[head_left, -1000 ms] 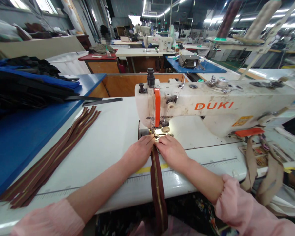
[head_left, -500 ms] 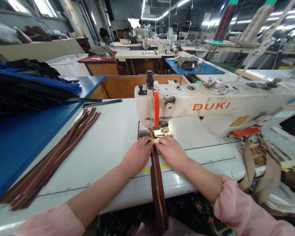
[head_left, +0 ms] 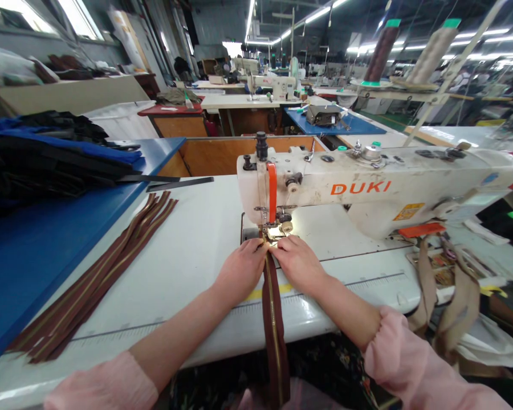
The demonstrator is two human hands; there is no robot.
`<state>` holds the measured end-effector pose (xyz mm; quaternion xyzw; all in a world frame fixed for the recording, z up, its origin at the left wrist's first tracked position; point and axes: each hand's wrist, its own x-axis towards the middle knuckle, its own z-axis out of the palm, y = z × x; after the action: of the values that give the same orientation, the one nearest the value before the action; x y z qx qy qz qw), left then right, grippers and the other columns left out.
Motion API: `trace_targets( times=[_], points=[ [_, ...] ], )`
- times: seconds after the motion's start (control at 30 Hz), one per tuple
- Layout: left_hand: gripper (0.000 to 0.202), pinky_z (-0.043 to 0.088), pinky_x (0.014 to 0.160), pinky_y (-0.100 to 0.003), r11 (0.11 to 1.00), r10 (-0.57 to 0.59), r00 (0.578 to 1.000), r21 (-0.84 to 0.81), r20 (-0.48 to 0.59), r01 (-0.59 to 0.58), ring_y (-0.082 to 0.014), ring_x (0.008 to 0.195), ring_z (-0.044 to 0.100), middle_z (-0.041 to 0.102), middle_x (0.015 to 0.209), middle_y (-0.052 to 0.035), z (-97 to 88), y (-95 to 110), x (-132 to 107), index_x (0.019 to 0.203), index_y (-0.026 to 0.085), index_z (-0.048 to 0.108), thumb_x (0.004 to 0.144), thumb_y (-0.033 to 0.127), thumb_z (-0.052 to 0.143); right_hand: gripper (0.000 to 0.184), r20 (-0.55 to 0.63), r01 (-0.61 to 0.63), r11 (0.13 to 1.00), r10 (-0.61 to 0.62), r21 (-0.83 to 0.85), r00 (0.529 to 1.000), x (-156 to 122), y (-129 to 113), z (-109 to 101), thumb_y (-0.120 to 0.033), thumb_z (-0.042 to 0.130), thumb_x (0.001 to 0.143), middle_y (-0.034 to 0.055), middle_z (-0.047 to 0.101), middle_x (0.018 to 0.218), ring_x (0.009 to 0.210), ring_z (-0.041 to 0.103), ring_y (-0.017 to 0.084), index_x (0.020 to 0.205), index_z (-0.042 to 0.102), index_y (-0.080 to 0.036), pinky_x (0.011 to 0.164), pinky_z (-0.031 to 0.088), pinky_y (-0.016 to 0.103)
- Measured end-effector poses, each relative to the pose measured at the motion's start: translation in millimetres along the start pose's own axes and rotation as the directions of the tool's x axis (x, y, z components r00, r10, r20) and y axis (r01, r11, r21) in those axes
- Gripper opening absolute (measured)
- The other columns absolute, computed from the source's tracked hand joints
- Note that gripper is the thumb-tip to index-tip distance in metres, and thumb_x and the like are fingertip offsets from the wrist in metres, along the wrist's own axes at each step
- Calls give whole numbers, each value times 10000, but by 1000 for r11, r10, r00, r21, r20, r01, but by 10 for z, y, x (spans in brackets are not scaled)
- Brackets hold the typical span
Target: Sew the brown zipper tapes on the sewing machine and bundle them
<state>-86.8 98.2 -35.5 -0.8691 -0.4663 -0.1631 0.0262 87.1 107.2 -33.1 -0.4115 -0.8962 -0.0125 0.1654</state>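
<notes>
A brown zipper tape (head_left: 274, 324) with brass-coloured teeth runs from under the needle area of the sewing machine (head_left: 299, 182) down over the table's front edge towards my lap. My left hand (head_left: 244, 267) pinches its left side just in front of the presser foot. On the other side, my right hand (head_left: 297, 262) grips the same tape, fingertips close to the left ones. The tape's far end is partly hidden by my fingers and the machine head. Several more brown zipper tapes (head_left: 106, 267) lie in a bundle on the tabletop to the left.
Dark and blue fabric pieces (head_left: 47, 151) are piled on a blue table (head_left: 60, 233) at left. Beige straps (head_left: 427, 279) hang by a small parts tray (head_left: 448, 265) at right. Thread cones (head_left: 380, 54) stand behind the machine. A black strip (head_left: 182, 183) lies at the table's back.
The whole view has shifted slightly, with the machine and table a little lower in the picture. Both hands keep their hold on the zipper tape at the presser foot.
</notes>
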Motion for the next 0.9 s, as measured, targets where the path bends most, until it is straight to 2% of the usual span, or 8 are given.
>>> trace_targets(
  times=[0.13,0.23,0.3,0.37,0.47,0.57,0.73,0.9],
  points=[
    [289,506,928,-427,1000,2,999,10,-45,-1,-246,1042,568,602,1120,-152,9,16,-31,1116,84,575,885,106,403,189,-6,-20,999,20,47,1000,-14,-3,-6,-167,453,923,69,574,849,847,467,208,983,632,-156,774,408,323],
    [303,494,944,-406,998,55,992,44,-113,-51,-238,1069,560,620,1124,-151,-41,136,-167,1134,73,571,894,109,389,194,-15,-35,991,37,127,999,-127,-67,-37,-129,457,911,71,573,842,851,468,206,959,643,-150,782,417,324],
    [296,469,968,-393,986,149,985,87,-91,-141,-235,1056,566,644,1096,-129,-93,287,-313,1112,76,588,888,104,397,200,-23,-58,978,64,200,998,-251,-139,-63,-112,459,905,66,569,844,850,469,203,954,647,-158,775,424,321],
    [289,444,983,-397,972,212,977,108,-5,-210,-239,1048,571,659,1085,-116,-137,464,-473,1089,83,602,877,106,406,201,-28,-91,960,102,263,994,-376,-215,-85,-115,455,907,64,565,846,846,468,202,914,649,-167,761,427,321],
    [327,438,978,-402,978,177,981,98,76,-184,-253,1110,554,630,1172,-143,-145,681,-668,1138,72,579,869,121,400,202,-35,-132,935,152,328,988,-498,-296,-97,-133,450,914,65,562,855,847,467,202,852,638,-169,757,429,327],
    [360,439,987,-391,986,127,987,92,101,-136,-264,1164,531,593,1239,-165,-99,767,-752,1167,49,559,853,105,392,201,-34,-152,921,175,359,984,-535,-325,-88,-148,449,919,65,560,855,845,465,204,871,642,-169,751,430,328],
    [353,418,1015,-405,994,56,991,82,124,-66,-271,1165,534,578,1256,-172,-78,770,-679,1149,52,567,834,74,409,209,-44,-154,915,184,373,982,-536,-344,-92,-152,443,923,61,557,836,831,461,201,942,650,-171,736,425,324],
    [309,426,987,-422,998,16,987,62,157,-26,-272,1124,550,598,1210,-175,-151,798,-549,1086,58,596,826,40,431,212,-52,-170,909,204,379,978,-519,-371,-102,-151,439,922,61,560,839,820,460,195,829,630,-167,736,418,326]
  ],
)
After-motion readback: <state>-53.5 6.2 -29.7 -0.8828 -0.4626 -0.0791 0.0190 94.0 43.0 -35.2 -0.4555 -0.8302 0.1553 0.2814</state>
